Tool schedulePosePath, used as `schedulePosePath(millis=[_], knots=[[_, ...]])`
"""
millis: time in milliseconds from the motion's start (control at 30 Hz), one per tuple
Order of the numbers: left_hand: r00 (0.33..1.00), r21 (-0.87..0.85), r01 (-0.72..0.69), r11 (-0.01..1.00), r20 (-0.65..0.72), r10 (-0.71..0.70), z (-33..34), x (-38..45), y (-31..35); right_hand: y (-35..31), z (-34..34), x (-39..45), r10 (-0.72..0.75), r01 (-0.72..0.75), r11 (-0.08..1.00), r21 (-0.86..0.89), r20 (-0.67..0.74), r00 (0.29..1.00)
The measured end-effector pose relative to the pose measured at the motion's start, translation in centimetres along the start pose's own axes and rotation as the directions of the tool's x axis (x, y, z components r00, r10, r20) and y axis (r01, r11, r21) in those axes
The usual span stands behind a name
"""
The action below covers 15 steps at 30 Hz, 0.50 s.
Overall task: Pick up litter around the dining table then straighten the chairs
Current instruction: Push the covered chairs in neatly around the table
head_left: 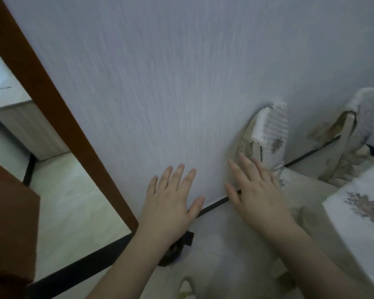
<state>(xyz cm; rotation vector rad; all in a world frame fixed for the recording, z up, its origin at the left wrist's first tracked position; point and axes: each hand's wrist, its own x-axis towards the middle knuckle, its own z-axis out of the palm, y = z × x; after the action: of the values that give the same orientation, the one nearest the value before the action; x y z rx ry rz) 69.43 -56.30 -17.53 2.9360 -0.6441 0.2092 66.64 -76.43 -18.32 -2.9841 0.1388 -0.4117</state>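
Here both hands are reaching forward with nothing in them, near the covered chairs.
The left hand [171, 197] and right hand [257, 188] are spreading flat with straight fingers, probably readying to grasp a chair [268, 130] standing against the wall [181, 72]; a small pale scrap [185, 288], possibly litter, is lying on the floor [73, 201] below.

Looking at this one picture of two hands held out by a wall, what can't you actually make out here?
Head view only:
- Dark object on the floor: the left hand and wrist cover most of it.
- Small pale thing at the bottom edge: cut off and blurred.
- Chairs with floral covers: right hand overlaps one; legs unseen.
- Dining table: only a cloth corner shows.
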Motion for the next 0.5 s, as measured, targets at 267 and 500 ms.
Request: schedulePosePath(millis=[267, 500], knots=[[0.979, -0.071, -0.202, 0.977, 0.023, 0.204, 3.6, 14.7, -2.3, 3.2, 2.5, 10.3, 0.19, -0.19, 0.978, -0.089, -0.01, 0.982], [0.929, -0.094, -0.364, 0.927, 0.04, 0.368, 4.9, 26.2, -1.1, 6.5, 3.4, 15.8, 0.328, -0.326, 0.94, -0.104, 0.002, 0.945]])
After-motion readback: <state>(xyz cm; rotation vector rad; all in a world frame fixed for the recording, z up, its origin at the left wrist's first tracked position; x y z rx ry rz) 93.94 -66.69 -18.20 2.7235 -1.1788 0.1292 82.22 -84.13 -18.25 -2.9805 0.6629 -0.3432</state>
